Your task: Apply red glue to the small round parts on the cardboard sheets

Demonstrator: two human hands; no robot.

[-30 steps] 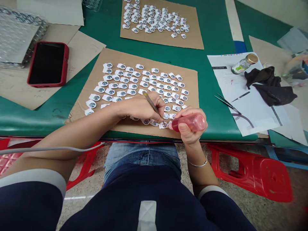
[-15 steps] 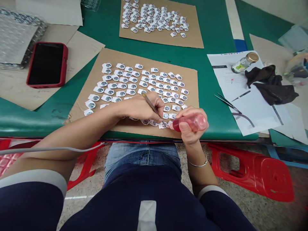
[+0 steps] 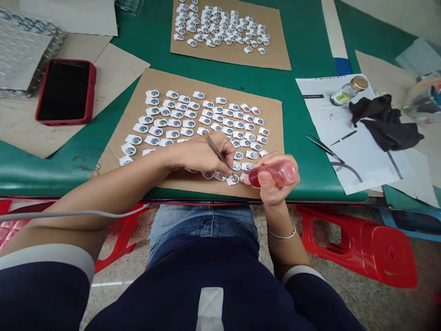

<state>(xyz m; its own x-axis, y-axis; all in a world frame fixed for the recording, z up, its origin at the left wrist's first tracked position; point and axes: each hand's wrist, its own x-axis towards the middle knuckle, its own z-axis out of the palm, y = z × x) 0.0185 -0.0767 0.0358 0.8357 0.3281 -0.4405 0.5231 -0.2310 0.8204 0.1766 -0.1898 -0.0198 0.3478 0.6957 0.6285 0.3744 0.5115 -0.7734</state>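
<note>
My left hand (image 3: pixel 206 151) is closed on slim metal tweezers (image 3: pixel 215 148), their tip down on a small round piece with a white paper tab (image 3: pixel 233 179) near the cardboard's front edge. My right hand (image 3: pixel 275 191) is wrapped round a pink squeeze bottle (image 3: pixel 274 174). The bottle lies nearly level, its nozzle pointing left, just beside that same piece. Rows of similar tabbed pieces cover the brown cardboard sheet (image 3: pixel 272 105) under my hands. My left hand and forearm hide some of them.
A second cardboard sheet (image 3: pixel 282 50) with many tabbed pieces lies farther back. At left is a red-cased phone (image 3: pixel 65 92). Other tweezers (image 3: pixel 325 149), a glass jar (image 3: pixel 348 90) and black cloth (image 3: pixel 386 122) rest on papers at right. A grey cable (image 3: pixel 79 213) crosses my left forearm.
The bottle and my right hand have shifted very slightly, with the nozzle a little away from the piece. My left hand holds its place with the tweezers.
</note>
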